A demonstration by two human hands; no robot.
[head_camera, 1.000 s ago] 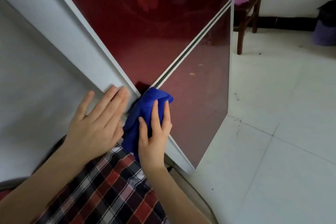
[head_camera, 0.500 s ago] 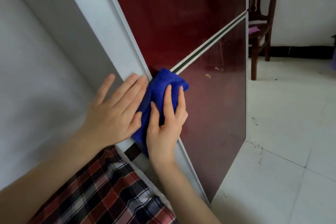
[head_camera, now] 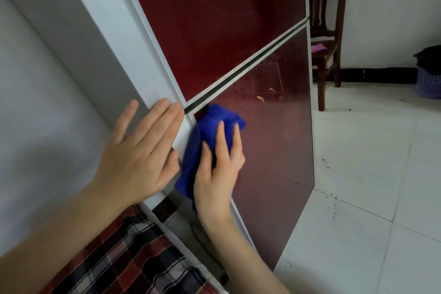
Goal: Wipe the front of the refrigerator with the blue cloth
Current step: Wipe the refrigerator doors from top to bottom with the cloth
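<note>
Two hands on the job right now. My left hand [head_camera: 140, 153] lies flat on the white side panel of the refrigerator [head_camera: 133, 55], fingers straight and close together, bracing just beside the front edge. My right hand [head_camera: 216, 174] presses the crumpled blue microfibre cloth [head_camera: 214, 119] against the glossy dark-red lower door [head_camera: 274, 162]. Its fingers are stretched out over the fabric, so that grip is a flat press rather than a pinch; the thumb I cannot make out.

The cloth sits in the door's upper corner nearest the side panel, just under the dark gap between the two doors [head_camera: 250, 64]. I judge we are mid-wipe, with most of this panel not yet covered: a small yellowish speck [head_camera: 260, 98] and dull smears show beyond the cloth. The next move calls for a firm sweep across the panel towards its far edge, then lower passes. Whether the dark-red upper door [head_camera: 214, 19] is finished, I can't tell.
</note>
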